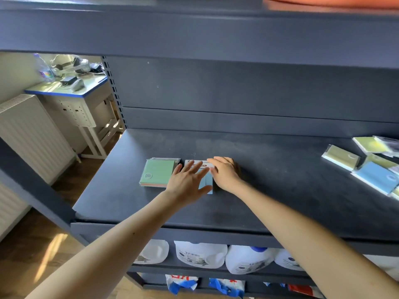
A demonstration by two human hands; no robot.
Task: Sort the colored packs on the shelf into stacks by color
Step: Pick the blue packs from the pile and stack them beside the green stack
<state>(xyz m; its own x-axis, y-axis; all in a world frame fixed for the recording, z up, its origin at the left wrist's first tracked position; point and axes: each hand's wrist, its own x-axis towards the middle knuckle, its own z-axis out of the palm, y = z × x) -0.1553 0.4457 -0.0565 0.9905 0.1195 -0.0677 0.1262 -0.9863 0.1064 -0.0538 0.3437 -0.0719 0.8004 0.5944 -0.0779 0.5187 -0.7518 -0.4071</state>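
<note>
— What is being shown on the dark shelf [259, 169] at the middle of the frame?

— A blue stack [207, 182] is being covered by both hands. The left hand [187, 181] is being laid flat over it with the fingers spread wide, nothing being pinched. The right hand [224, 172] is being pressed against the stack's right edge, fingers curled over the white printed pack [194, 163] at the top; whether anything is being gripped there cannot be told.

— And just left of that?

— A green stack [157, 173] is being kept beside the blue one, close but apart, with a pinkish edge showing beneath it.

— What is being left at the right edge of the frame?

— Loose packs are lying scattered there, well apart from the hands: a yellow pack [341, 157], another yellow pack [370, 144] behind it, and a blue pack [376, 176] below them.

— Below the shelf?

— White jugs [200, 254] are being stored on the lower level.
</note>
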